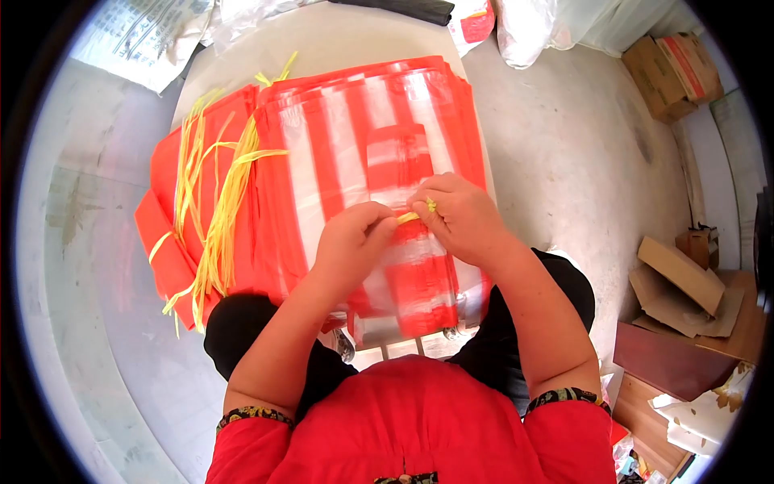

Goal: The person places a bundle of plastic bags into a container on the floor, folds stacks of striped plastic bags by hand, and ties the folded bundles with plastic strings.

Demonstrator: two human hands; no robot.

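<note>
A narrow folded bundle of red-and-clear striped plastic (399, 153) lies lengthwise in front of me, on top of a wide stack of similar striped plastic sheets or bags (326, 129). Across the bundle's middle runs a short piece of yellow plastic twine (409, 218). My left hand (355, 242) pinches one end of it between thumb and fingers. The other end is in my right hand (461, 219), with a crumpled bit sticking out by the thumb. Whether the twine is knotted, I cannot tell.
Loose strands of yellow twine (222, 234) lie over red plastic (165, 218) on the left. The stack rests on a pale table (339, 36) above my knees. Cardboard boxes (673, 77) stand at the far right, and an open carton (685, 298) sits nearer on that side.
</note>
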